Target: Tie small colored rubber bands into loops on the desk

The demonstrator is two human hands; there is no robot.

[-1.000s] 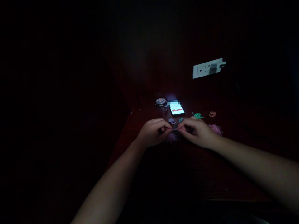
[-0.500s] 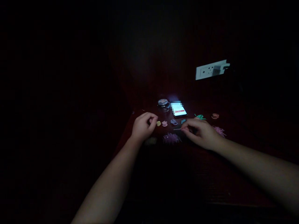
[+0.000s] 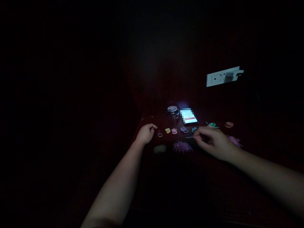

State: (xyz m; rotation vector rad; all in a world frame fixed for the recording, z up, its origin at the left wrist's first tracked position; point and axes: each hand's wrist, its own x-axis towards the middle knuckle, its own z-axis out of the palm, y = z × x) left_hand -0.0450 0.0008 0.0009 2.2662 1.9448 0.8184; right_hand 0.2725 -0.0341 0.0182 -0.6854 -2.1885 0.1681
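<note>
My left hand (image 3: 145,133) rests at the left side of the dark tabletop, its visible fingers stretched to the right with nothing seen in them. Just right of its fingertips lies a small greenish ring (image 3: 160,135). Between thumb and fingertips my right hand (image 3: 211,141) pinches a thin pale strip (image 3: 189,137), which points left. A row of looped pieces runs between and behind the hands: yellow loops (image 3: 167,130), pink loops (image 3: 174,131), purple loops (image 3: 183,129) and blue loops (image 3: 194,129). Nearer me lie a purple strip pile (image 3: 182,147) and a dim yellowish strip pile (image 3: 160,148).
Behind the row stand a lidded clear jar (image 3: 173,112) and a lit phone (image 3: 189,116). Green strips (image 3: 212,124), orange loops (image 3: 229,124) and a pink strip pile (image 3: 235,141) lie around my right hand. A wall socket (image 3: 223,77) holds a plug. Surroundings are very dark.
My left hand has drawn back leftward from the yellow loops, and the greenish ring now shows beside it. My right hand still pinches the strip. The whole view has shifted slightly.
</note>
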